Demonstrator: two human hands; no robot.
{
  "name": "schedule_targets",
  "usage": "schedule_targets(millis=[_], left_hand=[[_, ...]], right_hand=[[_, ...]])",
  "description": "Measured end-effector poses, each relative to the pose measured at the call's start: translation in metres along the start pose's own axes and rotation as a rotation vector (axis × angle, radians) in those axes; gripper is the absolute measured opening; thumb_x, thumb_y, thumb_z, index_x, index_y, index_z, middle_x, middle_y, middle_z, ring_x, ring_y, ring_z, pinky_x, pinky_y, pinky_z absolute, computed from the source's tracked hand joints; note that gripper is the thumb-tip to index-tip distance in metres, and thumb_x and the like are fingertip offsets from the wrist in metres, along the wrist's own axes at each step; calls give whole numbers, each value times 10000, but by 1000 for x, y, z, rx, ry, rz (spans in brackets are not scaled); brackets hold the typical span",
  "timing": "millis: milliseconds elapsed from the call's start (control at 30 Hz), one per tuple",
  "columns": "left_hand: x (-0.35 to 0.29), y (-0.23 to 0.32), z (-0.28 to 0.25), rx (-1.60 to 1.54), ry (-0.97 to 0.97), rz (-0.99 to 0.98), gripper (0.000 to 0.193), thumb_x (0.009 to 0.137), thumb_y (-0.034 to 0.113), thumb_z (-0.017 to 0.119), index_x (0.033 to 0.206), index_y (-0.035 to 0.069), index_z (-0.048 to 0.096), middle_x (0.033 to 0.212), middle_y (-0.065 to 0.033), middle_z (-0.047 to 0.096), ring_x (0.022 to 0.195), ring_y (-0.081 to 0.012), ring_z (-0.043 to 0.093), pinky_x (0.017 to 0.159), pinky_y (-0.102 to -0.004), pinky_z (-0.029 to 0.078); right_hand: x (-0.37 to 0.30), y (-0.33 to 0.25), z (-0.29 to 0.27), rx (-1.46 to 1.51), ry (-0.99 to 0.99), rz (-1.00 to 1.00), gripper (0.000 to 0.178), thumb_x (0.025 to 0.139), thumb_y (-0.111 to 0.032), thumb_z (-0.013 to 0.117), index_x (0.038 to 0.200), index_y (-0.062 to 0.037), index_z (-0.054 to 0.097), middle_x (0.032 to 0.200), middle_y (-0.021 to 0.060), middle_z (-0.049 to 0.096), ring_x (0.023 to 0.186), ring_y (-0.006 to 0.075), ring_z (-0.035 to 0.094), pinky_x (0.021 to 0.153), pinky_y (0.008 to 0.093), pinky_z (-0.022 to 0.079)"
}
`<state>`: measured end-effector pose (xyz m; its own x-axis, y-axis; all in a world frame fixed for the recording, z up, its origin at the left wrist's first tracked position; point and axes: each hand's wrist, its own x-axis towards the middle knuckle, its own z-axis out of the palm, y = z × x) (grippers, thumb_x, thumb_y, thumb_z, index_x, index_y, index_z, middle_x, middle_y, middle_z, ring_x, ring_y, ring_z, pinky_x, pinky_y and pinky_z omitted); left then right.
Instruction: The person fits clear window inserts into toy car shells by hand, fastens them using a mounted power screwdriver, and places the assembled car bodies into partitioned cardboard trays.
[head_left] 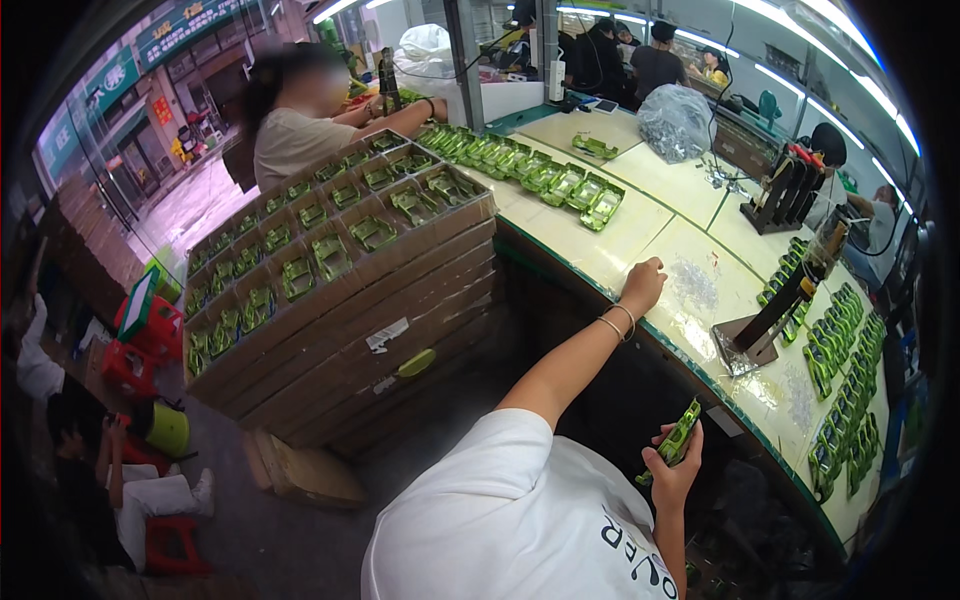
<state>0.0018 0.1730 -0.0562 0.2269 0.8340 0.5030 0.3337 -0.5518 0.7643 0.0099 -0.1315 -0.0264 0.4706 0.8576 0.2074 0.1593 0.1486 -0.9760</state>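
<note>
My left hand [643, 286], a bracelet at its wrist, rests at the edge of the pale worktable [640, 240]. Its fingers are curled together, and whatever they hold is hidden. Just right of it lies a scatter of small clear pieces [694, 286]. Lower down, in front of the table edge, my right hand [672, 465] grips a green plastic housing [682, 432], held tilted on its side. A dark upright bench fixture [770, 320] on a flat metal base stands on the table beyond the right hand.
Stacked cardboard trays [340, 330] with divided cells hold green frames, left of the table. Rows of green housings [840, 370] stand at right; a line of green frames [560, 180] lies at the back. More clear pieces [797, 395] lie nearby. A co-worker [310, 120] sits behind the trays.
</note>
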Motion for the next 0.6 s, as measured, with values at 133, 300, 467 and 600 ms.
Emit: schedule_targets(millis=[133,300,467,600], left_hand=[[1,6,-6,25,-88,-21,151,699,151,594,698,1,577,704,-161,588,676,-310,566,627,-361,450],[2,5,0,5,-108,94,98,704,117,550,690,23,576,703,-156,583,679,-302,566,634,-365,449],[-1,-3,-2,-17,-143,177,135,689,58,489,752,10,598,731,-171,586,696,-301,576,646,-347,455],[-5,5,-11,57,-162,229,132,701,29,512,784,-9,608,727,-159,583,688,-305,561,641,-343,448]], right_hand=[[-1,5,-3,12,25,9,659,562,9,600,1175,-2,357,881,52,496,755,126,497,691,247,427],[1,11,-7,22,53,56,680,564,1,613,1189,-8,345,878,56,494,755,130,494,692,252,427],[13,25,-14,-31,-2,97,734,576,-61,699,1197,7,316,893,89,531,763,139,527,685,259,447],[25,37,-12,-93,-57,144,741,569,-112,728,1180,17,329,902,110,549,772,150,551,703,269,452]])
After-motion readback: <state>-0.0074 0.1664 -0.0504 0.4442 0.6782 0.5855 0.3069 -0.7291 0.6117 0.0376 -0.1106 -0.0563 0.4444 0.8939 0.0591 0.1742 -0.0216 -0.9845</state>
